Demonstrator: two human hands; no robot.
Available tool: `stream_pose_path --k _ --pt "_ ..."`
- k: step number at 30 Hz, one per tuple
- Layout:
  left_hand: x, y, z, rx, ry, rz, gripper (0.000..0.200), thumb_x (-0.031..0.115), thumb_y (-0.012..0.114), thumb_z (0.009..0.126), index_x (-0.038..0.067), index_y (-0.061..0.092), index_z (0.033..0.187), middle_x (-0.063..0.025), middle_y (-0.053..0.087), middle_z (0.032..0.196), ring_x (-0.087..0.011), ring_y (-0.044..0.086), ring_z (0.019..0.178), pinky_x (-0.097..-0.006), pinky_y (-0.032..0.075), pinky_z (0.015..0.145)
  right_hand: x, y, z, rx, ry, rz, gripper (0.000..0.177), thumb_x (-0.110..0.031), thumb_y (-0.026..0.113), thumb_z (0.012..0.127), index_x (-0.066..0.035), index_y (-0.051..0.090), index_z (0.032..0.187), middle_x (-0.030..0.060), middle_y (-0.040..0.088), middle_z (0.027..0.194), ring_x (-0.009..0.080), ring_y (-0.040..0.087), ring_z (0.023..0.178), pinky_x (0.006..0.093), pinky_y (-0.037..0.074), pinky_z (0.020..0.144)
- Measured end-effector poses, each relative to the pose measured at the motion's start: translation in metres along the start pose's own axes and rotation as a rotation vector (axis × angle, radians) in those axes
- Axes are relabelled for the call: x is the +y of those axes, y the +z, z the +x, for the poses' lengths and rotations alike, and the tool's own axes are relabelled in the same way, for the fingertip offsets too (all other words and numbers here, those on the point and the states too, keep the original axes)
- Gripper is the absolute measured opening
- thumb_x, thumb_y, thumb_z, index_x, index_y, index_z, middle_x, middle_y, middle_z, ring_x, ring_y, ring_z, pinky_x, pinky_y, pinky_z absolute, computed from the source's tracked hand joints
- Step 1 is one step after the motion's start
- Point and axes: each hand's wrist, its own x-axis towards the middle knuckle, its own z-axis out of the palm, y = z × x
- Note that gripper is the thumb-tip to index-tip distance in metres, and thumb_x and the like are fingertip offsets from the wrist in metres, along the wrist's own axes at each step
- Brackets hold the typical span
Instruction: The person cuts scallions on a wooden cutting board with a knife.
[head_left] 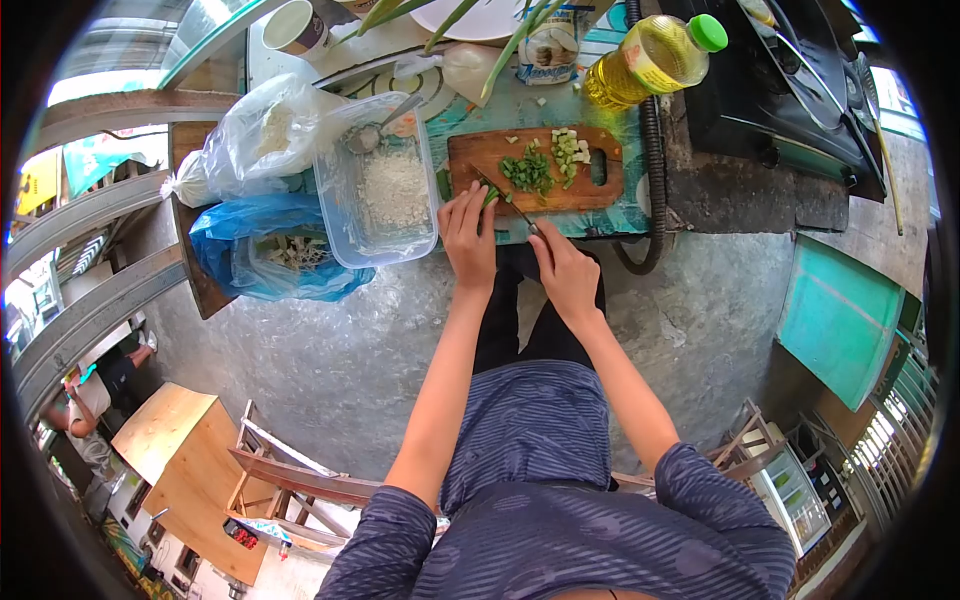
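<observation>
My left hand (466, 240) is closed at the left part of a wooden cutting board (470, 148), pinching green onion stalks (490, 193). In my right hand (566, 275), at the board's near edge, is a knife (517, 208); its blade slants up and left against the stalks. My fingers cover much of the knife handle. Chopped green onion leaves (528, 172) lie mid-board, and paler chopped pieces (568, 155) sit by the handle slot. Left of my left hand stands a clear plastic tub (432, 205) with white flour (392, 190) and a spoon (402, 110) inside.
A green-capped oil bottle (628, 78) and a pouch (549, 52) stand behind the board. Left of the tub are a clear plastic bag (262, 140) and a blue bag (215, 240). A black hose (655, 170) runs down the right, beside a black stove (745, 120). A person (90, 415) is far left.
</observation>
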Motion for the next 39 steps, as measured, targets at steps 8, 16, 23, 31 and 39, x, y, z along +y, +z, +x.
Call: stream_pose_path --k 8,16,23,31,39 --pt "0.0 -0.001 0.002 -0.01 -0.01 -0.021 0.033 0.0 0.077 0.08 0.007 0.073 0.112 -0.0046 0.071 0.116 -0.0257 0.061 0.103 -0.0366 0.049 0.088 -0.003 -0.004 0.006 -0.22 0.324 0.536 0.034 -0.032 0.053 0.103 -0.006 0.063 0.123 0.0082 0.061 0.068 0.0165 0.06 0.057 0.0292 0.042 0.057" --pt "0.001 -0.002 0.002 -0.027 0.007 -0.015 0.032 -0.001 0.074 0.081 0.003 0.07 0.112 -0.0071 0.069 0.118 -0.0281 0.06 0.104 -0.0386 0.05 0.09 -0.009 -0.014 0.01 -0.261 0.266 0.338 0.035 -0.037 0.052 0.102 -0.011 0.064 0.122 0.0104 0.062 0.064 0.026 0.063 0.058 0.035 0.045 0.058" --pt "0.002 -0.003 0.002 -0.028 -0.025 -0.026 0.03 0.0 0.074 0.083 0.006 0.072 0.113 -0.005 0.07 0.117 -0.0266 0.059 0.106 -0.0376 0.048 0.09 -0.012 -0.017 0.009 -0.252 0.239 0.288 0.034 -0.037 0.052 0.102 -0.011 0.065 0.121 0.0123 0.066 0.069 0.0313 0.068 0.066 0.0377 0.048 0.06" --pt "0.002 -0.004 0.001 -0.042 0.016 0.004 0.028 0.002 0.071 0.086 0.002 0.069 0.114 -0.0078 0.069 0.119 -0.0283 0.06 0.106 -0.0389 0.049 0.092 -0.016 -0.018 0.012 -0.254 0.224 0.261 0.033 -0.036 0.053 0.102 -0.011 0.065 0.119 0.0122 0.068 0.073 0.0316 0.068 0.067 0.0376 0.049 0.06" --pt "0.002 0.0 -0.002 -0.034 0.001 0.004 0.025 0.003 0.069 0.089 0.003 0.067 0.114 -0.0077 0.068 0.122 -0.0281 0.06 0.108 -0.0389 0.049 0.093 -0.015 -0.018 0.007 -0.264 0.251 0.265 0.033 -0.035 0.052 0.102 -0.01 0.064 0.12 0.0118 0.069 0.074 0.0311 0.068 0.066 0.0368 0.049 0.06"
